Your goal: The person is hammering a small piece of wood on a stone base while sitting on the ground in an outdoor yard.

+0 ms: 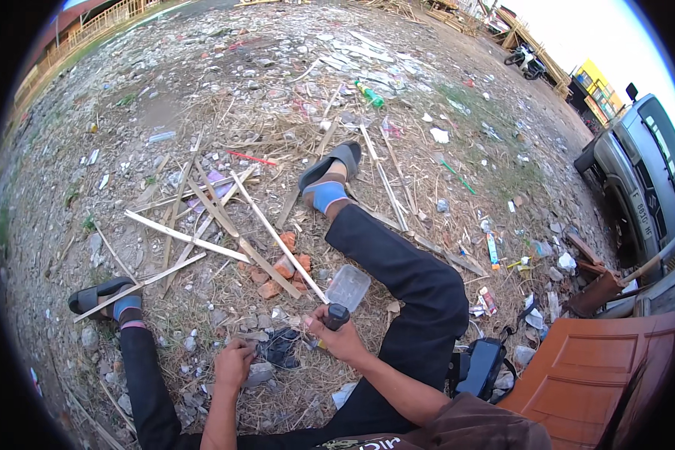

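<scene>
My right hand [341,341] is closed around a small black object [338,315] with a rounded top; its kind I cannot make out. Fingers bent together, my left hand [234,364] is held low over the ground to the left; whatever it pinches, if anything, is too small to name. Between the hands lies a crumpled black plastic bag [281,346]. A clear plastic container [347,286] sits just beyond my right hand. One long pale wooden strip [277,236] runs from near that hand towards the far left.
Broken red bricks [285,264] and several wooden strips [184,234] lie between my outstretched legs. A dark bag [484,367] stands by my right knee, near an orange-brown wooden panel [600,367]. Litter and a green bottle [369,94] dot the ground. A vehicle [637,172] stands right.
</scene>
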`<move>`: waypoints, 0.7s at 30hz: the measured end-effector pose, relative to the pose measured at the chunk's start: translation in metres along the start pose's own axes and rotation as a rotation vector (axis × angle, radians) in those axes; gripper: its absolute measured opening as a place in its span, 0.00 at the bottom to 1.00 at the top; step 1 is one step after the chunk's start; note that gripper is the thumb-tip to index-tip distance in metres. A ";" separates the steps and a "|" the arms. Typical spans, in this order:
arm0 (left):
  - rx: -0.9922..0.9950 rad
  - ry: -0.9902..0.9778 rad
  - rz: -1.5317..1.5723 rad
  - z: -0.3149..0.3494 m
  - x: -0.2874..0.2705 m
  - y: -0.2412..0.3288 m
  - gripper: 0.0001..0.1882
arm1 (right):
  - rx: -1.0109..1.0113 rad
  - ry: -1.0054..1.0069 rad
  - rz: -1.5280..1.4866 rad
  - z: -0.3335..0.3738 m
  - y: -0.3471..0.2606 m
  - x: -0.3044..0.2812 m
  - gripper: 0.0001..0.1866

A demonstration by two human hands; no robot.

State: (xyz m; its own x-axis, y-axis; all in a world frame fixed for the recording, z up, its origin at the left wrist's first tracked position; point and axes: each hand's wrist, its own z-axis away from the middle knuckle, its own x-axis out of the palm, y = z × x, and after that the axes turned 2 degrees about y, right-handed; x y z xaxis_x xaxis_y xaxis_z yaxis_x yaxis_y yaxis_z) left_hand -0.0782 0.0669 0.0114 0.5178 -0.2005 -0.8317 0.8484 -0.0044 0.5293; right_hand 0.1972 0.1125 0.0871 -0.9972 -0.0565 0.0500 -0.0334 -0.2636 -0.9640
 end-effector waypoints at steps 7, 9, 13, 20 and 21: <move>-0.014 -0.037 0.026 0.006 -0.001 0.002 0.11 | -0.026 0.008 0.087 0.002 0.002 0.003 0.11; -0.017 -0.025 0.032 0.007 0.003 0.001 0.11 | -0.049 0.003 0.084 -0.003 0.013 0.004 0.11; -0.049 -0.062 0.032 -0.001 0.006 -0.004 0.12 | -0.018 0.001 0.120 -0.002 0.015 0.008 0.11; -0.040 -0.089 -0.045 -0.005 -0.001 0.012 0.12 | -0.017 0.000 0.105 -0.002 0.021 0.008 0.12; -0.046 -0.088 -0.042 -0.005 -0.001 0.012 0.12 | -0.011 -0.008 0.096 -0.003 0.021 0.007 0.11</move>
State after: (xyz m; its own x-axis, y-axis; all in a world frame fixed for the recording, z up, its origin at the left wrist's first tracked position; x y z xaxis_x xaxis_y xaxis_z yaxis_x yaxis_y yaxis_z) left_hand -0.0685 0.0716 0.0178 0.4714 -0.2863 -0.8342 0.8746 0.0299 0.4840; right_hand 0.1893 0.1094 0.0665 -0.9952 -0.0887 -0.0404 0.0612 -0.2459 -0.9674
